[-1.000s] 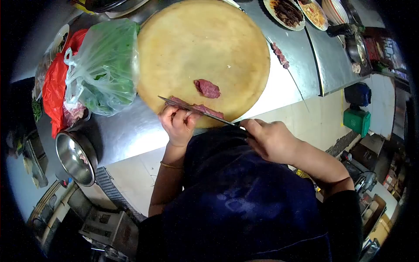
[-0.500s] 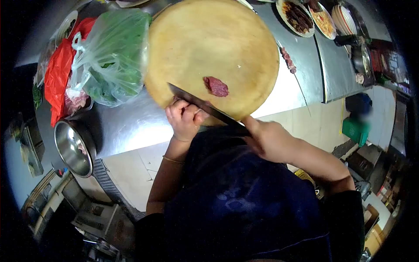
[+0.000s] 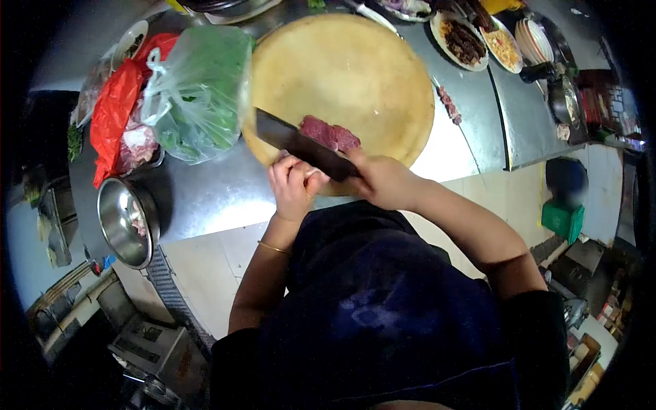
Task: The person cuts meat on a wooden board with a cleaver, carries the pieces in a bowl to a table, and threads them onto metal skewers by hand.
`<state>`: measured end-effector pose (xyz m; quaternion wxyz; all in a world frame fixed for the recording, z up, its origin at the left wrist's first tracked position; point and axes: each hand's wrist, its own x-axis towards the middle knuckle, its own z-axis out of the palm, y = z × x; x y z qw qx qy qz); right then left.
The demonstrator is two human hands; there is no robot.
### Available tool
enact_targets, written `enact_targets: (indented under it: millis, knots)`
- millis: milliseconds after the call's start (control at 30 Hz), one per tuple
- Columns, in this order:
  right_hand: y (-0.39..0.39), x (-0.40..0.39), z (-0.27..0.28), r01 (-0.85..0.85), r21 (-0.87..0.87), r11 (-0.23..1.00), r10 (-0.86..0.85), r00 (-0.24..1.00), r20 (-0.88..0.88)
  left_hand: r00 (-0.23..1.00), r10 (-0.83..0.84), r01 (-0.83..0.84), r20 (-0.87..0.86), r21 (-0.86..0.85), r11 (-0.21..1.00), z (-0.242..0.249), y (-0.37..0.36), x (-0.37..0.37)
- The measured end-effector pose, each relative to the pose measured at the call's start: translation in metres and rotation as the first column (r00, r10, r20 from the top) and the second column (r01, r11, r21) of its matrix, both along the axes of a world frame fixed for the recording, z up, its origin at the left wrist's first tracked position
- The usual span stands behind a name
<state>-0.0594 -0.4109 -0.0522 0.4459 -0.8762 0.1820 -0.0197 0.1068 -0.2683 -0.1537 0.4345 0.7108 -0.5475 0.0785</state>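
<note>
My right hand (image 3: 388, 181) is wrapped round the handle of a cleaver (image 3: 290, 143). Its broad dark blade slants over the near part of a round wooden chopping board (image 3: 328, 61). Just beyond the blade, dark red meat (image 3: 329, 133) lies on the board, partly covered by the cleaver. On the near side, by the board's edge, my left hand (image 3: 294, 181) has its fingers curled and pressed together close to the blade. What those fingers hold, if anything, is hidden.
Left of the board sit a clear bag of green leaves (image 3: 208, 96), a red plastic bag (image 3: 117, 116) and pale meat (image 3: 137, 147). A steel bowl (image 3: 109, 222) stands at the counter's edge. To the right are a meat skewer (image 3: 447, 102) and plates of food (image 3: 437, 37).
The cleaver and my right hand have moved up and leftward over the board. More red meat now shows beyond the blade. My left hand stays curled nearby, and the view has shifted slightly.
</note>
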Motion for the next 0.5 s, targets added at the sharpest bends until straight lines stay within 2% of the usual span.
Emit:
enact_targets:
  millis: [67,100,133,167,233,267,333,367,467,500]
  knots:
    - [-0.008,-0.032,0.003,-0.019,0.136,0.990,-0.002,0.988,0.157,0.998,-0.069,0.070,-0.009,0.051,0.996,0.009,0.014,0.002]
    - [-0.018,-0.045,0.019,0.127,0.433,0.892,-0.066,0.986,-0.155,0.996,-0.091,0.093,-0.026,0.092,0.991,0.013,0.023,0.004]
    - [-0.027,-0.057,0.033,0.340,0.626,0.701,-0.023,0.889,-0.457,0.993,-0.110,0.116,-0.044,0.134,0.984,0.018,0.030,0.006]
    - [-0.031,-0.067,0.033,0.384,0.715,0.585,-0.081,0.904,-0.420,0.989,-0.146,0.145,-0.005,0.124,0.982,0.027,0.034,0.010]
    - [-0.031,-0.080,0.027,0.419,0.855,0.305,-0.202,0.906,-0.372,0.980,-0.191,0.171,0.062,0.239,0.956,0.047,0.038,0.017]
    - [-0.029,-0.083,0.024,0.350,0.933,0.081,-0.331,0.893,-0.307,0.973,-0.215,0.180,0.089,0.297,0.938,0.055,0.040,0.019]
    - [-0.033,-0.075,0.030,0.161,0.982,-0.102,-0.362,0.913,-0.187,0.949,-0.297,0.236,0.108,0.382,0.894,0.063,0.040,0.029]
    - [-0.037,-0.075,0.020,0.123,0.988,-0.095,-0.365,0.919,-0.149,0.936,-0.327,0.251,0.128,0.405,0.879,0.067,0.039,0.032]
    - [-0.041,-0.049,0.008,0.496,0.867,0.041,-0.436,0.790,-0.432,0.892,-0.406,0.313,0.198,0.377,0.871,0.071,0.034,0.040]
    - [-0.037,-0.045,0.007,0.505,0.858,0.099,-0.465,0.786,-0.409,0.877,-0.439,0.340,0.196,0.393,0.854,0.069,0.034,0.042]
